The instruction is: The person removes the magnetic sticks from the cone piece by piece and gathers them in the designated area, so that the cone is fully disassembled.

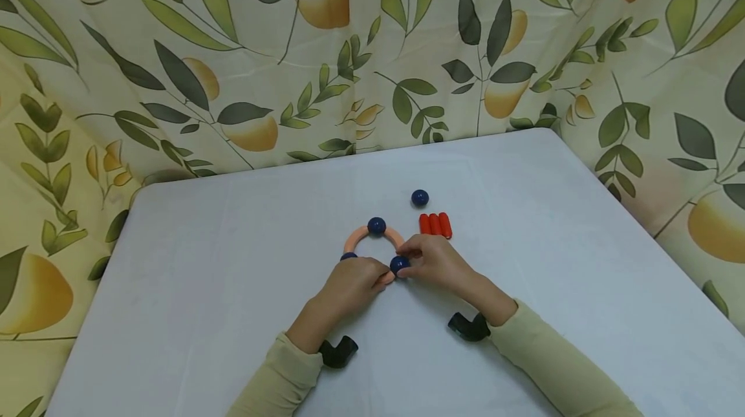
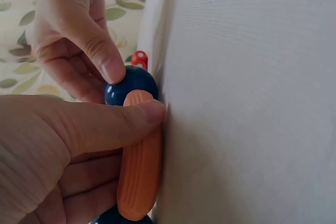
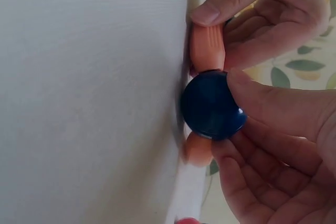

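Several orange curved rods and blue balls form a ring on the white table. My left hand [image 1: 352, 282] pinches the near orange curved rod [image 2: 138, 177], which has grooved sides, between thumb and fingers. With thumb and fingertips, my right hand [image 1: 440, 264] holds the right-hand blue ball [image 3: 211, 104] where that rod's end meets it. Another blue ball [image 1: 376, 226] sits at the ring's far side, between two orange rods. At the left side, one more blue ball [image 1: 348, 255] is partly hidden behind my left hand.
Beyond my right hand, three red rods [image 1: 433, 225] lie side by side. A loose blue ball [image 1: 420, 198] rests behind them. The white table [image 1: 233, 262] meets a leaf-and-fruit patterned cloth [image 1: 326, 100] at its far edge. Black devices [image 1: 340, 352] sit at both wrists.
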Motion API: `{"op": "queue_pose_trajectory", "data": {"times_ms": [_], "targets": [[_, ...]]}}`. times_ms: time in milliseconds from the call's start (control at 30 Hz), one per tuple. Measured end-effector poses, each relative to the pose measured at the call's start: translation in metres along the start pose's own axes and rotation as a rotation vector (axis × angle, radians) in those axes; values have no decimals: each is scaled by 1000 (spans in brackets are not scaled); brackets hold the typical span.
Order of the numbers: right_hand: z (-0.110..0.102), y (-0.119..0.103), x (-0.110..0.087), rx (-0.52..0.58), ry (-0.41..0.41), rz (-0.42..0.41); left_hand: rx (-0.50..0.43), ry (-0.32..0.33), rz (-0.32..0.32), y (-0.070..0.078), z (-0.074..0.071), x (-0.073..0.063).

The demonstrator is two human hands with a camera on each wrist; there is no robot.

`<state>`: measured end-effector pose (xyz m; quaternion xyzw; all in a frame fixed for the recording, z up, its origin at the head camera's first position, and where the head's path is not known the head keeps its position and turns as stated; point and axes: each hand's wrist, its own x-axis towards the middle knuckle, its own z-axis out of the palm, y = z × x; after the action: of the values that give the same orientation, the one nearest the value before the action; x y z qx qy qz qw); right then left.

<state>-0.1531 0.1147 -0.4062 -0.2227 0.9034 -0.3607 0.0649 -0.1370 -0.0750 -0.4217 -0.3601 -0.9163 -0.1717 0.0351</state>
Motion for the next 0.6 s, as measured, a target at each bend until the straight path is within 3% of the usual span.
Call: {"op": "queue_pose_trajectory", "data": {"times_ms": [200, 600], "targets": [[1, 1, 3, 1, 4, -43, -28, -16, -24, 0, 0, -1], [0, 3, 7, 21, -2, -54, -52, -7, -10, -5, -1, -2]]}}
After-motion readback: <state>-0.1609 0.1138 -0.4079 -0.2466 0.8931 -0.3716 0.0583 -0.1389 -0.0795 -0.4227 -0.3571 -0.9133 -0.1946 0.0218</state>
